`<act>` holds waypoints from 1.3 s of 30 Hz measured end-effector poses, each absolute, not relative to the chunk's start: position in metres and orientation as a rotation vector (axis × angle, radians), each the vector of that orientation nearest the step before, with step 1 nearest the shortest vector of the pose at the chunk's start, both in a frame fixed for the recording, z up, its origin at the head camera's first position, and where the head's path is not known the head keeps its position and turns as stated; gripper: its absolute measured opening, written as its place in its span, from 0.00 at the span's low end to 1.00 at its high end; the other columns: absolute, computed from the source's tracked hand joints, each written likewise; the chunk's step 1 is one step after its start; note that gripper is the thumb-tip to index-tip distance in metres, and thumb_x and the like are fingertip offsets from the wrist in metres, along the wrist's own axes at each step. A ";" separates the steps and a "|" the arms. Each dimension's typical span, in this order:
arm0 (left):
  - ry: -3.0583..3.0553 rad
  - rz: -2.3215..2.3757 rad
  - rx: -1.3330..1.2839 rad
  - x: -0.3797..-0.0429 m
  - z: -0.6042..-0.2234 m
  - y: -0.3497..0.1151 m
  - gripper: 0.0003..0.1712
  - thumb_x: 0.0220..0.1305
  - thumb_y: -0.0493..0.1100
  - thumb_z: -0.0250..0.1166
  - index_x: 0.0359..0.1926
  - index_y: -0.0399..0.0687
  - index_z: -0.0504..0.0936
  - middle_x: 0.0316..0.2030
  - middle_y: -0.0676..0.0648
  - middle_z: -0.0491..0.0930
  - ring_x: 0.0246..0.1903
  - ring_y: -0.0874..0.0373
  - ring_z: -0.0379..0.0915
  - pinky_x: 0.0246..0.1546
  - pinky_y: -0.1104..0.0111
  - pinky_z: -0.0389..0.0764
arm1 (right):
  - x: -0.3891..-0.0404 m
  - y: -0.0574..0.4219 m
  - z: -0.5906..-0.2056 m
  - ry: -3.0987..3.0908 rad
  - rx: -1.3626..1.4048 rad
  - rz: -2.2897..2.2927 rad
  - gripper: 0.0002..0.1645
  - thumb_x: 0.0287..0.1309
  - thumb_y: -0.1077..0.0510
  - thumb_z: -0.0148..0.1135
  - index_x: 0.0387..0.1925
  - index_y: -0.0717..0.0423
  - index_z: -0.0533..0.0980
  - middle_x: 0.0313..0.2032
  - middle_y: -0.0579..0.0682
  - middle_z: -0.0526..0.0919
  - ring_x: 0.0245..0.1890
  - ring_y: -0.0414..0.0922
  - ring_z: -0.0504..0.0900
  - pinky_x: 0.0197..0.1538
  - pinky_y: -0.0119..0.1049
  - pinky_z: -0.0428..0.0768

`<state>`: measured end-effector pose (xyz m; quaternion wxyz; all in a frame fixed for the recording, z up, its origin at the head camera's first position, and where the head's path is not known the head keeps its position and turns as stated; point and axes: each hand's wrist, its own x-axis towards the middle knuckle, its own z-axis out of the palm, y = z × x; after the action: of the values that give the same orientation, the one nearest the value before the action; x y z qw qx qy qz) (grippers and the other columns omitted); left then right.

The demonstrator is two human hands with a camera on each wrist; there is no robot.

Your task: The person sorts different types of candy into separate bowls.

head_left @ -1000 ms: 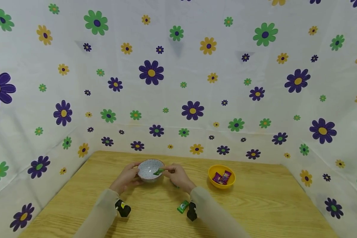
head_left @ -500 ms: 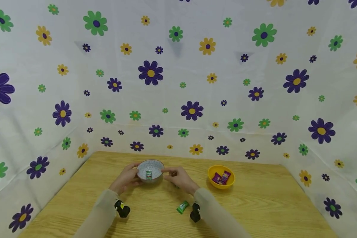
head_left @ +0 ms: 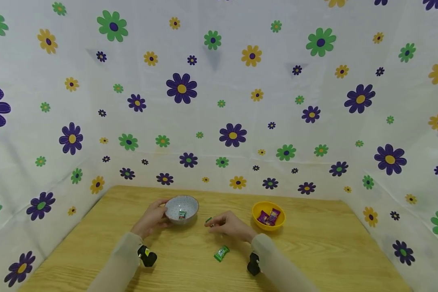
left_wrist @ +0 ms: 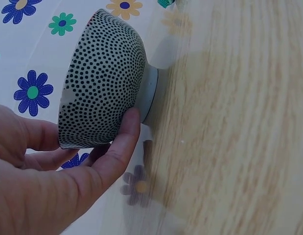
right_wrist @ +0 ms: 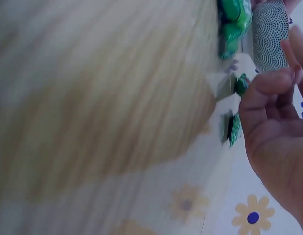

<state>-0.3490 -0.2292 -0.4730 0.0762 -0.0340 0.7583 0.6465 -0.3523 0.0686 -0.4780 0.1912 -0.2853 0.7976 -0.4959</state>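
A speckled bowl (head_left: 181, 205) stands on the table, with one green-wrapped candy (head_left: 182, 214) inside. My left hand (head_left: 154, 219) grips its left side; the left wrist view shows the thumb low on the dotted outer wall (left_wrist: 104, 83) and fingers at the rim. My right hand (head_left: 231, 226) hovers over the table right of the bowl, fingers loosely bent, with no candy seen between them. By its fingertips lies a green candy (head_left: 208, 220), partly hidden. In the right wrist view, two small green candies (right_wrist: 243, 84) lie beyond the hand. Another green candy (head_left: 222, 253) lies nearer me.
A yellow bowl (head_left: 269, 226) holding several purple-wrapped candies (head_left: 269, 217) stands to the right of my right hand. The wooden table (head_left: 314, 243) meets a flower-printed sheet (head_left: 241, 162) at its back and sides.
My right hand let a green candy drop into the speckled bowl, then drew back rightward and down toward the candies on the table. My left hand stays on the bowl.
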 end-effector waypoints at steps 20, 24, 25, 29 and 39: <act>2.270 1.945 -0.089 -0.350 -0.473 -0.231 0.27 0.76 0.37 0.38 0.73 0.35 0.53 0.64 0.28 0.60 0.56 0.41 0.69 0.49 0.53 0.82 | -0.346 0.102 -0.480 2.160 -0.954 -1.014 0.10 0.55 0.64 0.70 0.40 0.54 0.87 0.35 0.43 0.88 0.26 0.34 0.68 0.31 0.23 0.65; 2.253 1.944 -0.084 -0.351 -0.473 -0.230 0.28 0.76 0.36 0.38 0.73 0.34 0.52 0.65 0.27 0.59 0.57 0.40 0.68 0.50 0.52 0.81 | -0.345 0.102 -0.481 2.180 -0.949 -1.022 0.09 0.54 0.65 0.70 0.39 0.57 0.87 0.35 0.45 0.88 0.25 0.34 0.69 0.30 0.23 0.66; 2.250 1.940 -0.088 -0.351 -0.474 -0.230 0.28 0.76 0.36 0.37 0.73 0.34 0.52 0.66 0.27 0.58 0.58 0.40 0.68 0.51 0.51 0.81 | -0.345 0.102 -0.481 2.192 -0.948 -1.020 0.08 0.53 0.65 0.71 0.38 0.58 0.87 0.35 0.45 0.88 0.25 0.34 0.69 0.30 0.23 0.66; 2.235 1.932 -0.109 -0.351 -0.474 -0.230 0.28 0.76 0.36 0.37 0.74 0.34 0.51 0.67 0.28 0.57 0.60 0.38 0.66 0.53 0.51 0.79 | -0.343 0.099 -0.480 2.260 -0.970 -0.967 0.06 0.54 0.64 0.71 0.35 0.57 0.87 0.33 0.44 0.88 0.25 0.33 0.71 0.30 0.23 0.68; 2.257 1.937 -0.095 -0.352 -0.473 -0.229 0.27 0.76 0.36 0.39 0.73 0.34 0.53 0.64 0.28 0.61 0.55 0.43 0.70 0.49 0.53 0.82 | -0.340 0.095 -0.474 2.346 -0.932 -0.910 0.03 0.59 0.62 0.67 0.32 0.56 0.85 0.25 0.40 0.81 0.23 0.33 0.71 0.26 0.23 0.69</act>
<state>-0.3522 -0.2289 -0.4733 0.0826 -0.0317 0.7558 0.6488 -0.3395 0.0948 -0.4742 0.2273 -0.3382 0.8514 -0.3304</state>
